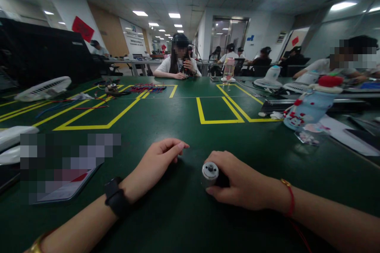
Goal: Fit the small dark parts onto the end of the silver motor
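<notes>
My right hand (pixel 234 180) is wrapped round a small silver cylindrical motor (pixel 210 173), whose round end with a central shaft faces up. The motor stands upright at the green table top (pixel 178 126); its far side is hidden by my fingers. To the left of it, my left hand (pixel 162 158) rests on the table, apart from the motor. Its fingers are curled and pressed together, with the thumb against the index finger. Whether anything lies inside them is hidden.
A phone (pixel 68 189) lies at the left. A blue bottle with a red top (pixel 310 104) stands at the right, beside a small clear packet (pixel 307 138). Further back are red and blue wires (pixel 148 88), a white fan (pixel 44 88) and a seated person (pixel 178 61).
</notes>
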The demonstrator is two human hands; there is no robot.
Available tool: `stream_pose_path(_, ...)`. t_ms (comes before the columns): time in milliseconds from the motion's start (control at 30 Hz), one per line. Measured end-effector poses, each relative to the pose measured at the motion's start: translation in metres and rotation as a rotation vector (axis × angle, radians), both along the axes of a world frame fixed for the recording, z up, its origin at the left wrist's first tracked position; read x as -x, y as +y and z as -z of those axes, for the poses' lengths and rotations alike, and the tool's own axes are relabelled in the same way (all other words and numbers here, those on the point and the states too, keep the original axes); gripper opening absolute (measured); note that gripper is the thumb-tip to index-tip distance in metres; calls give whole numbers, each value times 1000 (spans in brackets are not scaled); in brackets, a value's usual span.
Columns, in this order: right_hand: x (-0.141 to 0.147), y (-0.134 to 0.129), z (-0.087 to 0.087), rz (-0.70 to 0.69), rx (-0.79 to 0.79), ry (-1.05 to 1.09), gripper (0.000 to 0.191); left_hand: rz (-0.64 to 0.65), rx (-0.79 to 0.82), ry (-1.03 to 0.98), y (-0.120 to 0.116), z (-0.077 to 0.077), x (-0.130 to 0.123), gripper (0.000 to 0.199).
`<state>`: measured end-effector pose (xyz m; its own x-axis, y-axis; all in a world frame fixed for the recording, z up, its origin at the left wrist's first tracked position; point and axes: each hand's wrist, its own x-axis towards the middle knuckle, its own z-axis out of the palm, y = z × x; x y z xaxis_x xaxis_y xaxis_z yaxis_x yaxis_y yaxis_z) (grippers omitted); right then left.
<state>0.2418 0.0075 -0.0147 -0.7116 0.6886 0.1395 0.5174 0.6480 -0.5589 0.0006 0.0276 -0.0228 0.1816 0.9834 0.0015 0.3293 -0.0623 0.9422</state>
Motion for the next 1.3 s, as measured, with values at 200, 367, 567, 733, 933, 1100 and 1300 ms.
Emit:
stream_pose_path(200,1,1,-1,8,3,-12,29,13,-3,26,-2,-2,0,30)
stream_pose_path(367,1,0,-2,13,25,2,30,27,7,36,-2,-3,-1,31)
stream_pose_path(567,1,0,-3,21,24,12,32,71,-23,47,-8,-10,-6,27)
stream_pose_path(733,0,-1,-2,14,12,12,33,67,14,15,-12,-17,-9,25)
stream_pose_path(933,-1,-1,-3,13,34,1,30,-22,37,-109,-9,-11,-7,29)
stream_pose_path(1100,0,-1,-3,14,22,10,32,54,8,-76,-7,-6,-7,27)
stream_pose_path(1300,0,1,-1,11,4,-7,32,157,-136,112,-18,-11,-12,22)
